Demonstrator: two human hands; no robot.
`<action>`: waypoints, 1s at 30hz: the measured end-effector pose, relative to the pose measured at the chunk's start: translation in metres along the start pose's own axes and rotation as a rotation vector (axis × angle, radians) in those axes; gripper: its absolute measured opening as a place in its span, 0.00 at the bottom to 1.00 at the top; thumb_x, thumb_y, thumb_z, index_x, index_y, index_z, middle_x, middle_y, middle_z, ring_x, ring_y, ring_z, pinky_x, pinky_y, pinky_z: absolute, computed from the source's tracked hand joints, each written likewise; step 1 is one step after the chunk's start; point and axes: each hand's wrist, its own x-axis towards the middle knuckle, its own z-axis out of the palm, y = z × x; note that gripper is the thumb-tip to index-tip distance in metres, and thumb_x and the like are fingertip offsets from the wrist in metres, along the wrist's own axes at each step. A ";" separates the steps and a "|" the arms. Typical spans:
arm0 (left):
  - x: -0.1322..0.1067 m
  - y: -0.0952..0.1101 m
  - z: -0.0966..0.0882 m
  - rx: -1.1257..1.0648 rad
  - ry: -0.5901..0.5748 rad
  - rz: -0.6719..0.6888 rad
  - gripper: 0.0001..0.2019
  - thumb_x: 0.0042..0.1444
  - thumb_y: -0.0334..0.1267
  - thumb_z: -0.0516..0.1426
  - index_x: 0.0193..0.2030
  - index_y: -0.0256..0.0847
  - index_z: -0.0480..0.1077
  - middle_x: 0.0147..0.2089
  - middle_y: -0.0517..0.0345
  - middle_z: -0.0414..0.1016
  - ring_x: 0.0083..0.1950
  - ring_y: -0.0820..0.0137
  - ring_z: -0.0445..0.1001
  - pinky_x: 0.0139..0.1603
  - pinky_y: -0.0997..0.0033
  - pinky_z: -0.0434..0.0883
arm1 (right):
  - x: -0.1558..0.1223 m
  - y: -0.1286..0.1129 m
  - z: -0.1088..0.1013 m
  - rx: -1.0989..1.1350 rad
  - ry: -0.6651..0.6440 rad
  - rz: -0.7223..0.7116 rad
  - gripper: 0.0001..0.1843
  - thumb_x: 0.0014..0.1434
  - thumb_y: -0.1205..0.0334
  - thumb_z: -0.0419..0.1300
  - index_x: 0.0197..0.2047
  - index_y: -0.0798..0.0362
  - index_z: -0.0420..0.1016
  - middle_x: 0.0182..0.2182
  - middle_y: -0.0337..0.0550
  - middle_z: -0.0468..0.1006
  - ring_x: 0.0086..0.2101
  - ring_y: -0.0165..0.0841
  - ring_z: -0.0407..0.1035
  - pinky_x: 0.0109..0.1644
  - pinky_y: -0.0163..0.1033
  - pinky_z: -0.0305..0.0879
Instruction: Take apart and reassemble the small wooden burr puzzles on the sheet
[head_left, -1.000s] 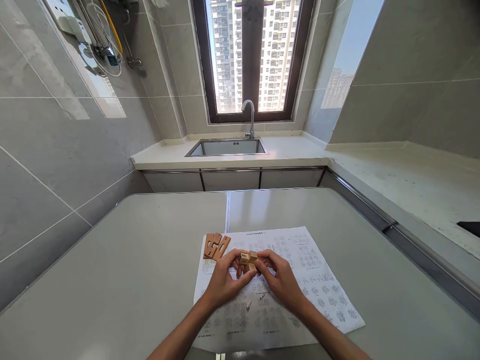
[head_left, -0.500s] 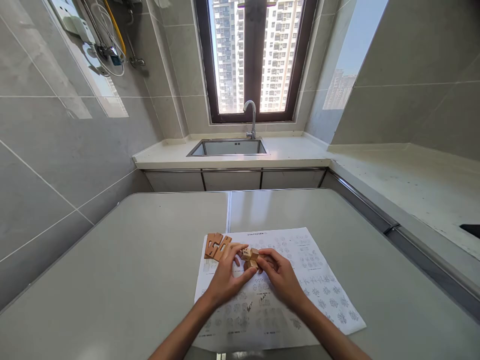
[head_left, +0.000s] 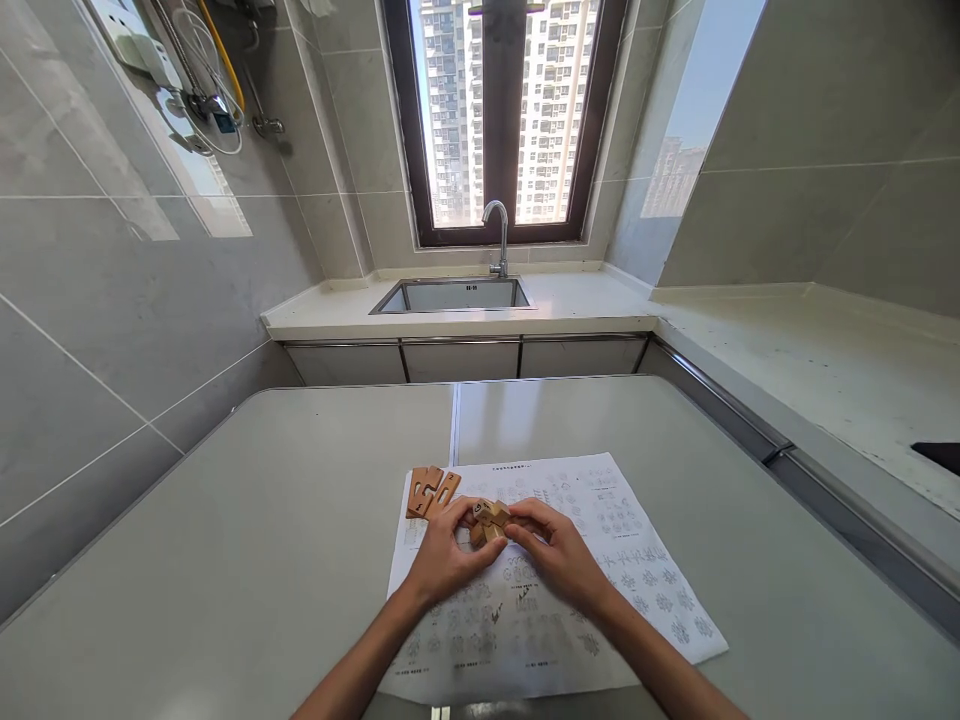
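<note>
Between my two hands is a small cluster of interlocking wooden puzzle pieces [head_left: 491, 516], with dark markings on one block. My left hand [head_left: 448, 550] curls around its left side, thumb along the near edge. On the right, my right hand [head_left: 551, 545] pinches the cluster's right end between thumb and fingers. Just beyond my left hand lie several flat brown wooden pieces [head_left: 426, 490] with cut-out slots and numbers. All this is over a large white printed sheet [head_left: 630, 560] covered in small diagrams, two of them near handwritten check marks.
The sheet lies on a grey table [head_left: 225, 540] with a seam down its middle. Past the table's far edge are a pale counter [head_left: 585, 295], a steel sink [head_left: 450, 308] and a faucet [head_left: 501, 240] below a window. A tiled wall [head_left: 187, 290] stands on the left.
The wooden cluster has turned in my hands and shifted slightly left, showing a different marked face. My left fingers have drawn in around it. The view has shifted a little.
</note>
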 end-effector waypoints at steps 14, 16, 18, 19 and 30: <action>-0.003 0.000 0.000 0.008 -0.051 -0.009 0.13 0.58 0.48 0.64 0.42 0.41 0.78 0.35 0.57 0.77 0.37 0.65 0.71 0.38 0.69 0.68 | -0.002 0.006 0.001 -0.051 0.033 0.014 0.18 0.66 0.44 0.64 0.46 0.49 0.84 0.40 0.46 0.80 0.42 0.40 0.75 0.48 0.44 0.72; -0.004 0.001 0.004 0.005 -0.021 -0.018 0.14 0.59 0.50 0.64 0.41 0.41 0.77 0.35 0.58 0.76 0.37 0.66 0.70 0.37 0.70 0.67 | -0.002 0.007 0.002 0.019 0.063 0.032 0.19 0.64 0.43 0.65 0.46 0.49 0.84 0.40 0.46 0.80 0.42 0.41 0.75 0.47 0.44 0.73; -0.004 0.002 0.008 0.003 -0.001 -0.036 0.15 0.60 0.52 0.64 0.38 0.40 0.75 0.33 0.60 0.74 0.36 0.67 0.69 0.36 0.70 0.65 | -0.001 0.008 0.004 0.085 0.083 0.049 0.19 0.63 0.43 0.66 0.46 0.49 0.84 0.41 0.46 0.80 0.42 0.41 0.76 0.48 0.44 0.74; -0.003 0.002 0.009 0.002 0.002 -0.044 0.16 0.60 0.52 0.64 0.36 0.40 0.74 0.33 0.60 0.73 0.35 0.68 0.68 0.35 0.71 0.64 | -0.001 0.008 0.004 0.102 0.092 0.053 0.19 0.63 0.43 0.66 0.46 0.49 0.84 0.41 0.46 0.80 0.42 0.41 0.76 0.48 0.44 0.75; -0.004 0.000 0.011 -0.028 -0.018 -0.059 0.17 0.63 0.54 0.62 0.39 0.40 0.75 0.34 0.59 0.75 0.36 0.66 0.69 0.36 0.69 0.65 | 0.000 0.010 0.006 0.154 0.103 0.097 0.20 0.61 0.42 0.68 0.45 0.49 0.83 0.42 0.45 0.81 0.42 0.41 0.77 0.48 0.44 0.76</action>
